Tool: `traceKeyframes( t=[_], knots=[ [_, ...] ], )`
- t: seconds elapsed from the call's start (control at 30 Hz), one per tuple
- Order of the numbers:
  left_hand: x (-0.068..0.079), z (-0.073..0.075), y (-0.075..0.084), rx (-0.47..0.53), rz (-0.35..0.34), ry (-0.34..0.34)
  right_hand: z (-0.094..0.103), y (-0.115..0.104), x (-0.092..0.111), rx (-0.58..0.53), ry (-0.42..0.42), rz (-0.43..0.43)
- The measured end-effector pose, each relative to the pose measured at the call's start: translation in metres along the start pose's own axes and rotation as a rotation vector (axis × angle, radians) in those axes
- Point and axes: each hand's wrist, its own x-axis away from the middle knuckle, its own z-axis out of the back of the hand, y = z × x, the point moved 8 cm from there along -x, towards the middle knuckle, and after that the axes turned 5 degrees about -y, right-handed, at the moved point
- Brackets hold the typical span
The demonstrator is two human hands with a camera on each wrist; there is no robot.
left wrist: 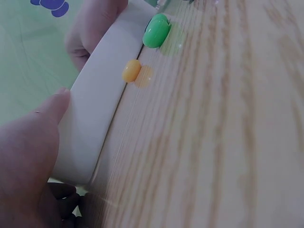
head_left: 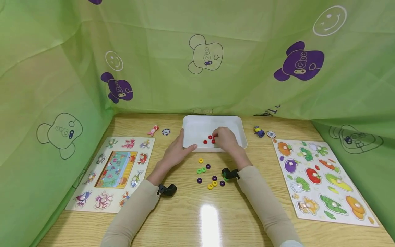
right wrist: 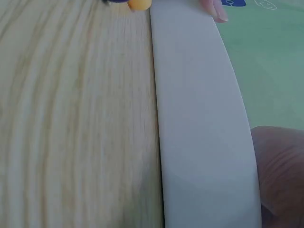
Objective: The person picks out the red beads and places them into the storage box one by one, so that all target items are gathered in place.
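My left hand (head_left: 176, 151) holds the front left corner of a white tray (head_left: 240, 132); its thumb (left wrist: 59, 102) lies at the front rim, and its fingers go round the left side. Inside the tray my right hand (head_left: 226, 140) is lowered with its fingers bent down, pinching a red bead at its fingertips. Other red beads (head_left: 205, 141) lie on the tray floor right beside those fingertips. From the right wrist view, the tray's front wall (right wrist: 204, 123) hides the fingertips and the beads.
In front of the tray lie several loose beads: yellow (head_left: 201, 160), green (head_left: 199, 171) and purple (head_left: 199, 180). A sea-animal puzzle board (head_left: 105, 145) is at left, a vegetable puzzle board (head_left: 290, 185) at right. Small figures (head_left: 153, 130) and poker chips (head_left: 166, 132) flank the tray.
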Motion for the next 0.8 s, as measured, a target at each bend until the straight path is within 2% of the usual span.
traceKeyframes(
  t=[0.27, 0.5, 0.63, 0.8],
  knots=[
    [0.000, 0.002, 0.003, 0.006, -0.014, -0.007, 0.016, -0.005, 0.010, 0.010, 0.021, 0.041],
    [0.000, 0.006, 0.003, 0.004, -0.013, -0.002, 0.033, -0.021, 0.033, -0.042, -0.004, 0.146],
    [0.000, 0.008, 0.003, 0.009, -0.012, -0.003, 0.039, -0.027, 0.047, -0.002, -0.013, 0.195],
    [0.001, 0.010, -0.001, 0.023, -0.015, -0.002, 0.042, -0.022, 0.065, 0.037, -0.022, 0.202]
  ],
)
